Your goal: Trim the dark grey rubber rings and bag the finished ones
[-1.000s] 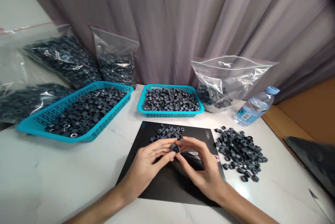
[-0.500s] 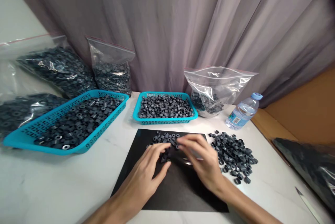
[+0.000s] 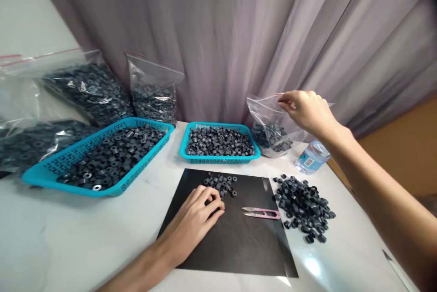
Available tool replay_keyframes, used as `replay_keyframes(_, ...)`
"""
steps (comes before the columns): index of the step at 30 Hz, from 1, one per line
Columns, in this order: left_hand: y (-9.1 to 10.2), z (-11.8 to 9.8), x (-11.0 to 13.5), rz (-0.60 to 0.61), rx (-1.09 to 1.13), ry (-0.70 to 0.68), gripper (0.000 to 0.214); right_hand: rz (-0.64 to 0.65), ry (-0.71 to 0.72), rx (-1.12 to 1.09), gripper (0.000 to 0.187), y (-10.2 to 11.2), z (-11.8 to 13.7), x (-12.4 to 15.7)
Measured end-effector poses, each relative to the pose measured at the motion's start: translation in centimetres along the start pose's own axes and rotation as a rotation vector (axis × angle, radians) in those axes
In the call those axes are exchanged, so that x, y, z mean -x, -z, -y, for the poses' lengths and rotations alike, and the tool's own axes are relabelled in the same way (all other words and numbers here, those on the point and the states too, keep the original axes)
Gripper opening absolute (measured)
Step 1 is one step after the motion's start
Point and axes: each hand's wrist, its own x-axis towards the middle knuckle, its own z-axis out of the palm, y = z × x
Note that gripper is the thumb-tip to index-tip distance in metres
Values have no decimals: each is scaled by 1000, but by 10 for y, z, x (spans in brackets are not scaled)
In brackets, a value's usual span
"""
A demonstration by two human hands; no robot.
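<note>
My left hand rests on the black mat, fingers curled and thumb close to the fingertips; whatever they hold is hidden. Just beyond it lies a small group of dark grey plastic rings. Pink-handled thread snips lie on the mat, blades pointing left. My right hand is raised at the mouth of a clear zip bag with similar rings in its bottom. Its fingers are pinched; I cannot make out what is between them. A loose heap of rings sits right of the mat.
Two blue plastic baskets hold many rings: a long one at the left, a smaller one at the back. Filled clear bags stand at the back left. A water bottle is partly behind my right arm. A blade lies near the right edge.
My right hand has left the mat and risen back and right to the zip bag's mouth, uncovering the snips. My left hand stays by the rings, its fingers more curled. The view has shifted slightly.
</note>
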Motion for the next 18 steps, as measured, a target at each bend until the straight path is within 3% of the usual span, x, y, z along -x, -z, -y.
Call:
replay_keyframes(4,2,-2,-1,-9,97,44,15,-52,41,93,39,6,6,12)
replay_keyframes(7,4,-3,-4,-12,251,138,15,-346,92,67,37,5,16,36)
replay_keyframes(9,6,-2,-5,-19,360,217,14,-581,71,-6,28,-1,31,66)
replay_keyframes(10,7,-2,-6,-26,406,254,14,-633,49,-103,20,-7,42,84)
replay_keyframes(12,8,0,-8,-40,483,313,15,-401,102,-400,10,-20,68,124)
replay_keyframes(13,9,0,-9,-46,512,331,15,-220,123,-526,10,-28,81,143)
replay_keyframes(15,9,1,-10,-57,549,345,16,66,135,-614,16,-44,103,174)
replay_keyframes(18,9,1,-11,-52,559,333,17,226,57,-621,22,-63,121,197)
